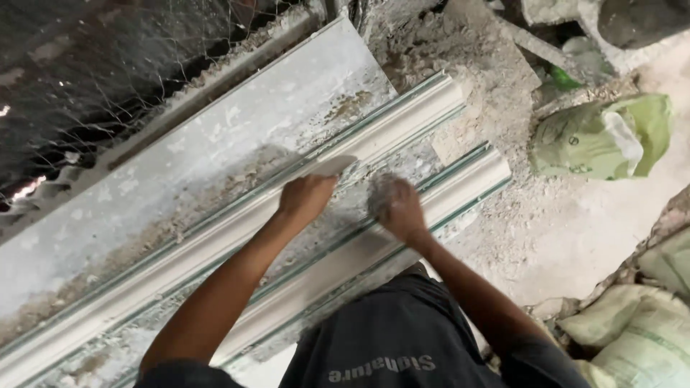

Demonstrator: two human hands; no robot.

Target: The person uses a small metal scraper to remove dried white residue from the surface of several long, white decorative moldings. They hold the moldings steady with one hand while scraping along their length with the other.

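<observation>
Hands [352, 201] on plaster moulding [237, 230] — scraper [332, 166]

One camera only — it sits on my head and looks steeply down, close over my arms, my dark shirt at the bottom edge, the dusty floor [575, 237] to the right.

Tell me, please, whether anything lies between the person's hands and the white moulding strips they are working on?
Nothing visible does. The left hand holds a flat blade right against the upper moulding strip, and the right hand, blurred, is down in the channel between it and the lower moulding strip.
</observation>
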